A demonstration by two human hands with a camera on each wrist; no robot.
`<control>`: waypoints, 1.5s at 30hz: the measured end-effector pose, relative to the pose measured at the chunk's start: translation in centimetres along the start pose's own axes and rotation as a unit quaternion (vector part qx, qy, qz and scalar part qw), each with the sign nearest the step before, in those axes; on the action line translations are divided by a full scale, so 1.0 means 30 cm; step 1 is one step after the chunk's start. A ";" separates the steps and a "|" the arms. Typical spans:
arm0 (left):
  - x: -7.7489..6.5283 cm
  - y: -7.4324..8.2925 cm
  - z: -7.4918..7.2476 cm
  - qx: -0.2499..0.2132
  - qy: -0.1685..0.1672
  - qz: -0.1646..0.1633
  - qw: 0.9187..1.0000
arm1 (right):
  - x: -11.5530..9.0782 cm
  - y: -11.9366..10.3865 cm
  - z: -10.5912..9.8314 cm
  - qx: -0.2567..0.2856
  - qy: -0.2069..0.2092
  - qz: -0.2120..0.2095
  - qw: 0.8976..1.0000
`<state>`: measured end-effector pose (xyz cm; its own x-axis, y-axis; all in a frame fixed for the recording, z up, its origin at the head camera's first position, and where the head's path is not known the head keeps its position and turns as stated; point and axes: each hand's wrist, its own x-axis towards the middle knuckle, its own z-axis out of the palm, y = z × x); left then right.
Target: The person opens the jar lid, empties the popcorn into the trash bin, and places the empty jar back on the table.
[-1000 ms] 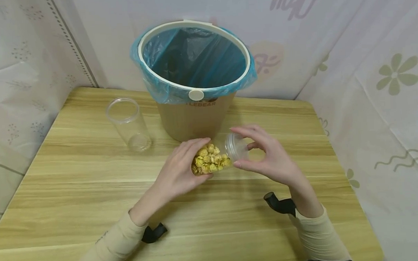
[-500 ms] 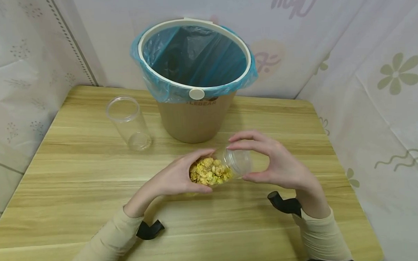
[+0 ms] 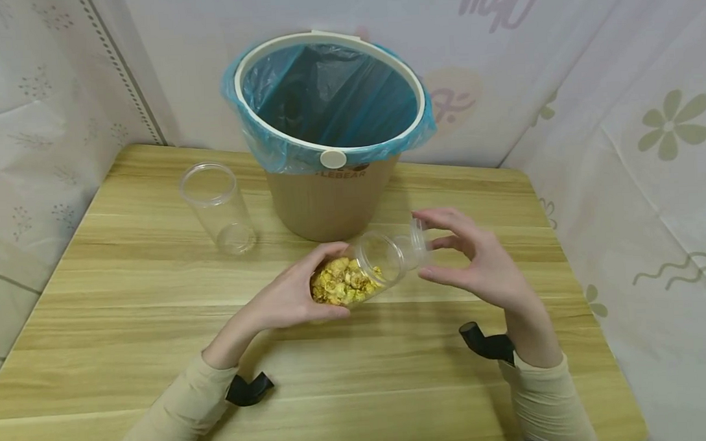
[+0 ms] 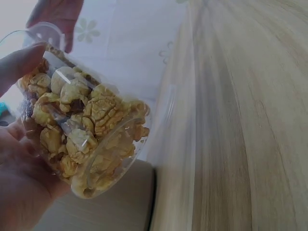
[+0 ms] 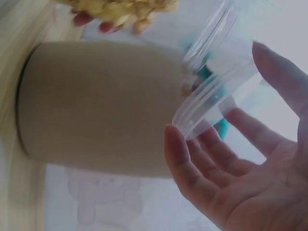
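My left hand [image 3: 288,293] grips a clear plastic jar [image 3: 383,255] tilted sideways, its mouth toward the right. Yellow popcorn [image 3: 343,284] fills its lower part, and the left wrist view shows the popcorn [image 4: 82,115] close up through the wall. With thumb and fingertips, my right hand [image 3: 487,261] holds a clear round lid [image 3: 419,239] just off the jar's mouth. The right wrist view shows the lid [image 5: 207,101] apart from the jar's rim [image 5: 209,36].
Behind the hands stands a beige bin [image 3: 329,205] lined with a blue plastic bag [image 3: 280,155]. An uncovered clear jar [image 3: 221,209] stands upright left of it on the wooden table [image 3: 127,287]. Patterned cloth [image 3: 638,191] hangs around the table.
The lid has come off the jar and moved right in my right hand. The jar, in my left hand, has shifted a little left, and its open rim now shows.
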<state>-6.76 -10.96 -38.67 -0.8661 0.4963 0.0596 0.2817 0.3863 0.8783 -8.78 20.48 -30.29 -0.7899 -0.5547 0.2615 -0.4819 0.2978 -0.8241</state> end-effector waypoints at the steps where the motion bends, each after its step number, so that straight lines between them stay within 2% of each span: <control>1: -0.002 0.000 -0.003 -0.003 0.005 -0.001 1.000 | -0.003 0.011 -0.005 0.004 0.009 0.010 1.000; 10: -0.008 0.015 -0.040 -0.020 0.040 -0.002 0.999 | -0.039 0.133 -0.057 -0.001 0.064 0.101 0.993; 16: -0.020 0.052 -0.082 -0.035 0.064 0.016 0.997 | -0.051 0.200 -0.084 -0.012 0.065 0.142 0.988; 21: -0.033 0.096 -0.131 -0.045 0.094 0.050 0.993 | -0.060 0.266 -0.099 -0.056 0.059 0.189 0.979; 25: -0.042 0.133 -0.176 -0.036 0.123 0.087 0.988 | -0.072 0.331 -0.105 -0.092 0.055 0.221 0.969; 30: -0.059 0.181 -0.234 -0.011 0.165 0.133 0.977 | -0.084 0.394 -0.107 -0.130 0.049 0.252 0.958; 33: -0.068 0.217 -0.268 -0.005 0.188 0.148 0.971 | -0.089 0.421 -0.107 -0.154 0.042 0.268 0.950; 39: -0.075 0.288 -0.327 0.000 0.238 0.141 0.961 | -0.101 0.461 -0.102 -0.206 0.028 0.278 0.938; 45: -0.070 0.333 -0.371 0.012 0.261 0.138 0.955 | -0.111 0.485 -0.094 -0.225 0.011 0.295 0.929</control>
<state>-6.71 -16.80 -24.74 -0.8431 0.1289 0.5221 0.5338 0.3180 0.7835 -14.23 28.84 -41.73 -0.9719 -0.1781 -0.1538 -0.0693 0.8413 -0.5361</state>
